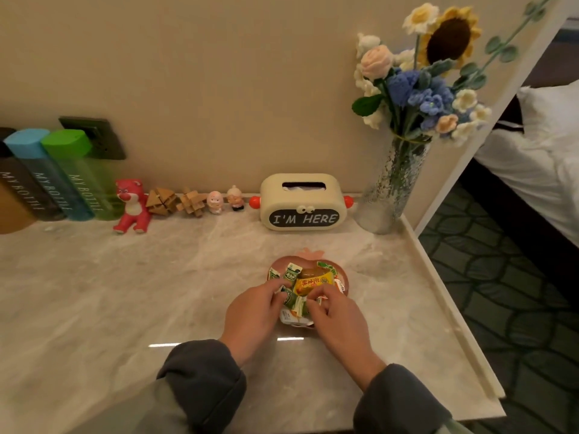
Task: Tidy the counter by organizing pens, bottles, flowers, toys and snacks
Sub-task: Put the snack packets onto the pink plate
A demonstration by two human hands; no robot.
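Note:
A pink fruit-shaped dish (343, 275) sits on the marble counter, heaped with wrapped snacks (310, 282) in green, white and yellow. My left hand (253, 314) rests at the dish's left edge, its fingertips pinching a green-and-white wrapper. My right hand (336, 321) lies over the near right of the pile, fingers curled on another wrapper. Against the wall stand several "MY BOTTLE" bottles (78, 173), a red bear toy (133, 205), two wooden puzzles (175, 202) and two small figurines (225, 200). Crocheted flowers (423, 76) stand in a glass vase (391, 186) at the back right.
A cream tissue box (302, 202) reading "I'M HERE" stands at the wall behind the dish. A dark wall socket (103, 136) is behind the bottles. The counter's raised right edge (451, 305) drops to patterned carpet, with a bed (539, 151) beyond.

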